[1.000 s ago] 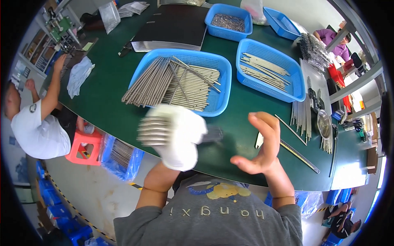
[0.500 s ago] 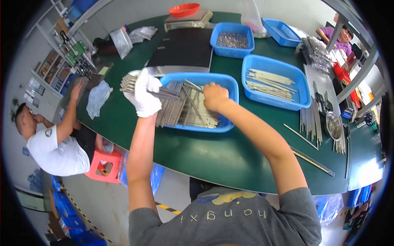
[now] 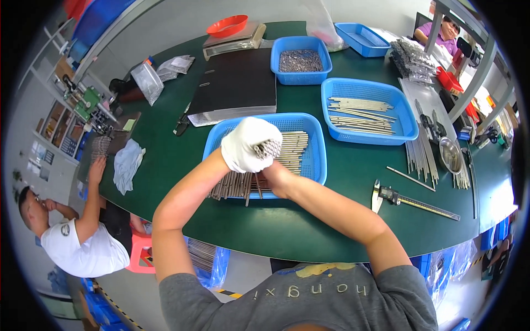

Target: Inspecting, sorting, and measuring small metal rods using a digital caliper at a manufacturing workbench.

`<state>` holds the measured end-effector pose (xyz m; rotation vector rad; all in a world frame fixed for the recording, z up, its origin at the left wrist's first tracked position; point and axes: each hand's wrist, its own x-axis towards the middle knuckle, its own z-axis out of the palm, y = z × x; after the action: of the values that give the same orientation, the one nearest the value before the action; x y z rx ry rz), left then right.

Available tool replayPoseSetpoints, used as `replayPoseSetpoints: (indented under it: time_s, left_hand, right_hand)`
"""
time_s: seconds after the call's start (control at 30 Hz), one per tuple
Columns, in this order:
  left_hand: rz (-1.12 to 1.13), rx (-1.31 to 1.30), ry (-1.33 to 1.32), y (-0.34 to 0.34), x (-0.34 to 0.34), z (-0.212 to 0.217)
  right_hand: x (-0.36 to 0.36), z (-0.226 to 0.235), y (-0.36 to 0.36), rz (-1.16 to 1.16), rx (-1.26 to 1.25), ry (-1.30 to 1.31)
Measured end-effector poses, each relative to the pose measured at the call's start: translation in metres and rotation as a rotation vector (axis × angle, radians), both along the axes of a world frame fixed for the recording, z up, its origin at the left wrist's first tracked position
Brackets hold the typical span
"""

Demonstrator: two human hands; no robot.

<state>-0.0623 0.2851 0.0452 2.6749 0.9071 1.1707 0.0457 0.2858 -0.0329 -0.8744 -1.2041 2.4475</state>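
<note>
My left hand [image 3: 247, 142], in a white glove, is closed around a bundle of thin metal rods [image 3: 268, 149], their ends facing up. It is above a blue perforated basket [image 3: 317, 160]. Darker rods [image 3: 232, 185] lie in the basket's near left part, some jutting over its near rim. Paler rods [image 3: 292, 151] lie side by side to their right. My bare right hand [image 3: 277, 179] is low over the basket, just under the bundle. The glove and rods hide its fingers, so its grip does not show.
A digital caliper [image 3: 414, 199] and a single rod [image 3: 410, 179] lie right. Beyond stand another blue basket of rods [image 3: 369, 138], a blue basket of small metal parts [image 3: 301, 78] and a black binder [image 3: 237, 83]. At left, a person [image 3: 83, 243] sits by a cloth [image 3: 129, 164].
My left hand has moved right and nearer, turning the bundle from lying sideways to end-up. My right hand has come nearer and left, beneath it. The view has shifted, and the whole caliper now shows.
</note>
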Motion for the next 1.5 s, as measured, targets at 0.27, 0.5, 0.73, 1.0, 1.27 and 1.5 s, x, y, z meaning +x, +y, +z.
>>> replayPoseSetpoints:
  time_s: [0.27, 0.5, 0.73, 1.0, 1.27, 1.5]
  left_hand:
    - [-0.010, -0.182, 0.334, -0.035, -0.024, -0.018]
    - [0.045, -0.639, 0.275, -0.072, -0.021, -0.012]
    - [0.357, -0.802, -0.491, -0.063, -0.025, -0.010]
    - [0.519, -0.610, 0.763, 0.041, 0.040, -0.021]
    - [0.577, -0.620, 0.897, 0.047, 0.048, -0.038]
    - [0.664, -0.660, 0.908, 0.045, 0.061, -0.038]
  right_hand:
    - [0.011, 0.018, 0.006, -0.019, -0.551, 0.445]
    - [-0.017, 0.008, 0.010, -0.110, -0.498, 0.164]
    - [-0.001, 0.011, 0.005, -0.120, -0.328, 0.054]
    - [-0.007, 0.002, -0.009, -0.070, 0.192, 0.159]
    - [-0.011, -0.002, -0.012, 0.001, 0.564, 0.034]
    - [-0.007, 0.003, -0.013, -0.004, 0.554, 0.056]
